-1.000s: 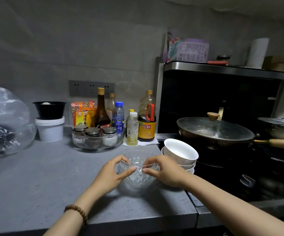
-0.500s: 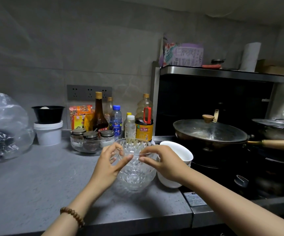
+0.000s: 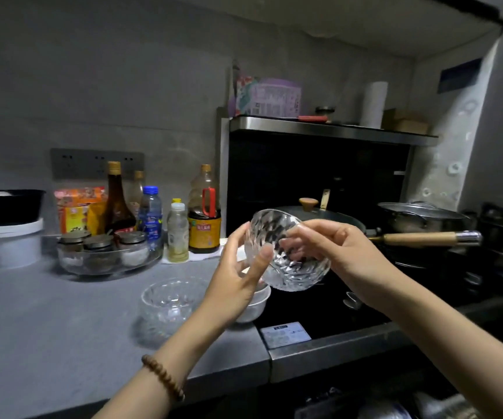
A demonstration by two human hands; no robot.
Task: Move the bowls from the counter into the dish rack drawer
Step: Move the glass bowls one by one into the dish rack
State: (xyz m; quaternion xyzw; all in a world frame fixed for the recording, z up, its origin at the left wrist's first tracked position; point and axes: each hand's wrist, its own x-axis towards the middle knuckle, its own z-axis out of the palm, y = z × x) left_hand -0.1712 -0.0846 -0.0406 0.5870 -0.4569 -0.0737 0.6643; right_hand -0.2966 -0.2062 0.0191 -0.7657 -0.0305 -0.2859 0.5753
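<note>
A cut-glass bowl (image 3: pixel 286 252) hangs in the air above the counter's right end, tilted with its opening turned away from me. My left hand (image 3: pixel 238 276) grips its left rim with the thumb across the glass. My right hand (image 3: pixel 335 252) holds its right side, with fingers showing through the glass. A second glass bowl (image 3: pixel 168 303) stands upright on the grey counter (image 3: pixel 48 328). White bowls (image 3: pixel 251 306) sit stacked behind my left hand, mostly hidden. At the bottom right, metal dishes in the dish rack drawer (image 3: pixel 395 409) show dimly.
Bottles (image 3: pixel 204 213) and a glass tray of spice jars (image 3: pixel 108 252) line the back of the counter. A white tub with a black bowl (image 3: pixel 10 225) stands at the left. A lidded wok (image 3: pixel 328 213) with a wooden handle (image 3: pixel 419 238) and pots (image 3: pixel 419 217) fill the stove.
Both hands have lifted the top glass bowl off the one beneath and carried it up and right, tilting it. The lower glass bowl stays on the counter.
</note>
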